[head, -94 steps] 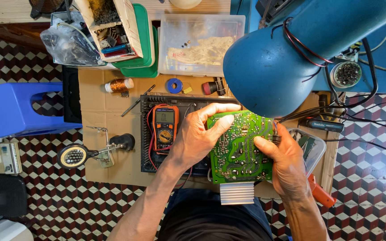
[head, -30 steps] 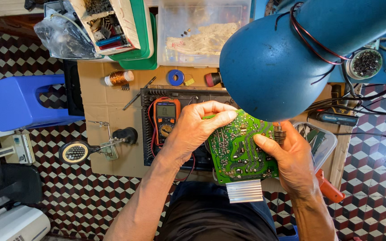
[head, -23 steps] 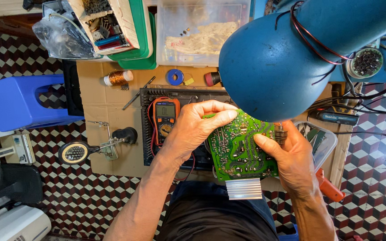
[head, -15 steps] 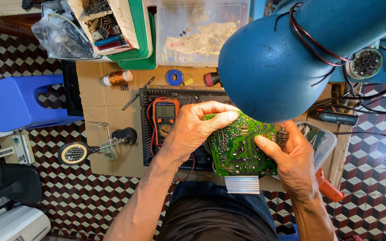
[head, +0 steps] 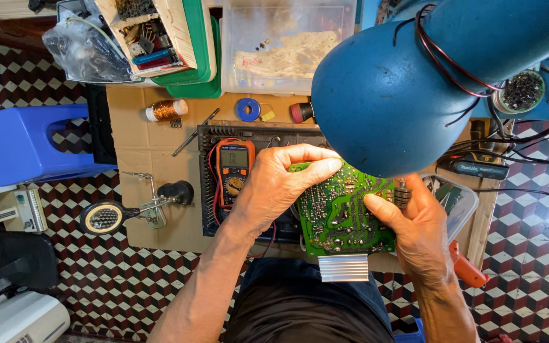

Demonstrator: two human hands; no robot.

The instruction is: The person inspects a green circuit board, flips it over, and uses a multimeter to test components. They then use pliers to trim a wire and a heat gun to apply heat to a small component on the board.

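At the far left a blue plastic stool [head: 23, 143] stands on the checkered floor [head: 115, 279], and beside it a magnifier on a clip stand [head: 106, 217] lies at the edge of the cardboard-covered surface [head: 141, 159]. Farther back on that surface sit a spool of copper wire [head: 166, 110] and a small blue tape roll [head: 248, 109]. An orange multimeter [head: 235, 168] rests on a dark ribbed panel [head: 214, 190], just left of the left hand [head: 281, 184]. That hand is clamped on the top left corner of a green circuit board [head: 344, 213], fingers curled over the upper edge. The board is held above the person's lap, solder side up, with a ribbed metal heat sink [head: 344, 267] at its lower edge. The right hand [head: 417, 232] grips the board's right edge, thumb pressed on its face; it may also be touching a small cylindrical part there, though shadow makes that hard to tell. A large blue lamp shade [head: 408, 95] hangs over the board's upper right corner.
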